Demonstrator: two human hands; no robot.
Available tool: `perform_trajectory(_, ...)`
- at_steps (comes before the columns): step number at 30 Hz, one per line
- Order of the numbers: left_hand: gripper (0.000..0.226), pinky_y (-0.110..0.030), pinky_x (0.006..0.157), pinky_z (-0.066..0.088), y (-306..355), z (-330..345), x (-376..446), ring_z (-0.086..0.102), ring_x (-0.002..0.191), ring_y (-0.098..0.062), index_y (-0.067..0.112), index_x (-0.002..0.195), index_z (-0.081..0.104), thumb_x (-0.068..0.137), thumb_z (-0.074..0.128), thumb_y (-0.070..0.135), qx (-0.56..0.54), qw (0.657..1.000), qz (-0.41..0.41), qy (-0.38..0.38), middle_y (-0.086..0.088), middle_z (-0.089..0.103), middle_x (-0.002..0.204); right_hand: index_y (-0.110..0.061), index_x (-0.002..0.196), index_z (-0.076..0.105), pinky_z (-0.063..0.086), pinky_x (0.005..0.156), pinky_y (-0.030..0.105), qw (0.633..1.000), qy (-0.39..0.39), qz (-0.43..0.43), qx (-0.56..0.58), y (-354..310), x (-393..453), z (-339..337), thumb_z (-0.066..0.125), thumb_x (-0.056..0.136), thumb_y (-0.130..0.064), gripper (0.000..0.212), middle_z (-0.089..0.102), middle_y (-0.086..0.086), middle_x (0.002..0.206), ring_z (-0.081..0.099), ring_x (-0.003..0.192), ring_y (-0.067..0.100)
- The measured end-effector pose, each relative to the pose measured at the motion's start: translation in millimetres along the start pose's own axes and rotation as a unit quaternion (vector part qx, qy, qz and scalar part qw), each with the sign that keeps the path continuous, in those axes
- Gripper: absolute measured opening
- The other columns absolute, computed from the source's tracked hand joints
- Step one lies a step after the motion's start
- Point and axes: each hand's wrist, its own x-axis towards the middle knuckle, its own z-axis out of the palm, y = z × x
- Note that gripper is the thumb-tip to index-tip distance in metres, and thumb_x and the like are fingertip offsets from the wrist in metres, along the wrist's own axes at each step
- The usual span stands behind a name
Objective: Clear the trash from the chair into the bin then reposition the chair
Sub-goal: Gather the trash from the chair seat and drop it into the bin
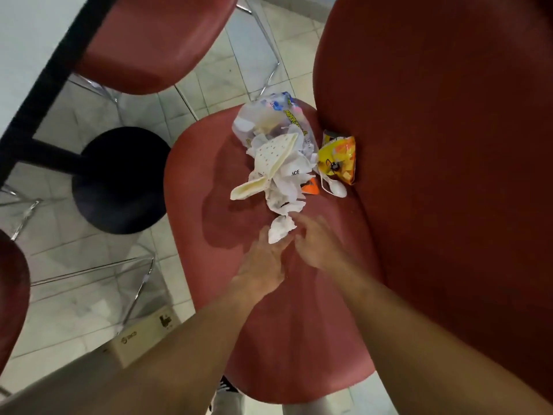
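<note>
A red chair seat (239, 295) fills the middle of the view, its tall red backrest (449, 145) at the right. A heap of trash lies on the seat's far part: a clear printed plastic bag (269, 118), crumpled white paper (284, 181), a yellow snack packet (338, 158), a white plastic spoon (336, 190) and an orange scrap (311, 185). My left hand (263, 262) and my right hand (320, 244) hover side by side over the seat, blurred, fingers apart, fingertips at the nearest crumpled paper piece (279, 229). Neither hand holds anything.
A second red chair (149, 46) stands at the upper left under a white table (27, 40) with a black edge. The table's round black base (119, 181) sits on the tiled floor. A cardboard box (143, 333) lies left of my forearm. Another red seat edge (12, 295) shows at far left.
</note>
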Motion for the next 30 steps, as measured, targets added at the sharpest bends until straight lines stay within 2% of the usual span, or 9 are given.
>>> perform_trajectory(3, 0.07, -0.038, 0.097, 0.044, -5.6, 11.7, 18.5, 0.041, 0.118, -0.028, 0.026, 0.143, 0.037, 0.081, 0.061, 0.005, 0.005, 0.999, -0.002, 0.033, -0.011, 0.026, 0.14, -0.025, 0.137, 0.049, 0.044, 0.095, 0.033, 0.999, 0.001, -0.04, 0.018, -9.2, 32.9, 8.7, 0.052, 0.082, -0.008, 0.058, 0.047, 0.017, 0.137, 0.049, 0.124, 0.03)
perform_trajectory(6, 0.052, -0.035, 0.089, 0.049, -11.8, 19.0, 31.5, 0.045, 0.108, -0.023, 0.013, 0.13, 0.051, 0.08, 0.056, 0.002, 0.019, 0.998, -0.003, 0.058, -0.009, 0.036, 0.128, -0.024, 0.139, 0.047, 0.047, 0.092, 0.038, 0.997, -0.007, -0.065, 0.038, -20.9, 54.6, 18.3, 0.05, 0.074, -0.003, 0.068, 0.046, 0.017, 0.139, 0.047, 0.124, 0.034)
perform_trajectory(9, 0.044, -0.04, 0.086, 0.049, -11.5, 16.9, 37.4, 0.049, 0.105, -0.026, 0.006, 0.127, 0.053, 0.083, 0.052, 0.0, 0.009, 0.998, -0.008, 0.066, -0.012, 0.043, 0.123, -0.019, 0.134, 0.052, 0.046, 0.095, 0.04, 0.998, 0.004, -0.054, -0.012, -20.6, 66.8, 28.3, 0.043, 0.068, -0.016, 0.066, 0.046, 0.017, 0.138, 0.048, 0.121, 0.035)
perform_trajectory(11, 0.041, -0.042, 0.083, 0.05, -10.6, 13.0, 38.3, 0.054, 0.098, -0.029, 0.006, 0.127, 0.053, 0.086, 0.05, 0.001, -0.007, 0.997, 0.0, 0.077, -0.013, 0.046, 0.117, -0.004, 0.116, 0.061, 0.043, 0.091, 0.03, 0.998, 0.011, -0.051, -0.037, -14.2, 72.6, 34.7, 0.04, 0.065, -0.018, 0.057, 0.055, 0.023, 0.124, 0.055, 0.112, 0.037)
perform_trajectory(13, 0.04, -0.036, 0.077, 0.051, -14.5, 13.8, 36.2, 0.057, 0.089, -0.027, 0.013, 0.126, 0.055, 0.087, 0.05, 0.003, -0.017, 0.995, 0.005, 0.093, -0.011, 0.049, 0.109, 0.008, 0.105, 0.064, 0.035, 0.082, 0.019, 0.999, 0.018, -0.039, -0.029, -11.3, 72.0, 31.4, 0.049, 0.076, -0.005, 0.034, 0.064, 0.024, 0.108, 0.061, 0.103, 0.036)
perform_trajectory(16, 0.034, -0.024, 0.072, 0.049, -20.5, 14.5, 22.8, 0.061, 0.08, -0.019, 0.019, 0.113, 0.066, 0.087, 0.055, 0.002, -0.067, 0.99, -0.039, 0.119, -0.004, 0.052, 0.098, 0.001, 0.102, 0.068, 0.041, 0.079, 0.025, 0.997, 0.069, -0.011, 0.011, -0.6, 63.0, 24.4, 0.057, 0.083, 0.002, 0.022, 0.067, 0.016, 0.108, 0.063, 0.102, 0.031)
perform_trajectory(22, 0.03, -0.026, 0.078, 0.047, -19.5, -7.0, -19.5, 0.062, 0.089, -0.028, 0.016, 0.113, 0.068, 0.091, 0.053, 0.003, -0.113, 0.977, -0.072, 0.167, -0.011, 0.055, 0.103, -0.013, 0.1, 0.069, 0.053, 0.08, 0.03, 0.993, 0.071, 0.048, 0.076, 17.7, 17.6, 25.9, 0.063, 0.08, -0.003, 0.023, 0.067, 0.009, 0.109, 0.064, 0.096, 0.025)
perform_trajectory(25, 0.03, -0.026, 0.076, 0.043, -17.9, -20.4, -48.7, 0.061, 0.089, -0.031, 0.015, 0.113, 0.069, 0.089, 0.056, 0.004, -0.087, 0.978, -0.071, 0.175, -0.012, 0.057, 0.101, -0.013, 0.102, 0.069, 0.051, 0.086, 0.031, 0.99, 0.084, 0.072, 0.089, 17.6, -19.1, 21.8, 0.066, 0.08, -0.006, 0.023, 0.066, 0.006, 0.111, 0.063, 0.101, 0.024)
perform_trajectory(30, 0.028, -0.033, 0.079, 0.045, -11.5, -44.6, -103.3, 0.06, 0.089, -0.031, 0.017, 0.109, 0.07, 0.085, 0.059, 0.008, -0.07, 0.977, -0.067, 0.189, -0.011, 0.058, 0.1, -0.014, 0.102, 0.069, 0.041, 0.07, 0.02, 0.984, 0.081, 0.081, 0.139, -0.8, -75.9, 19.1, 0.072, 0.082, -0.017, 0.02, 0.065, -0.001, 0.101, 0.061, 0.084, 0.014)
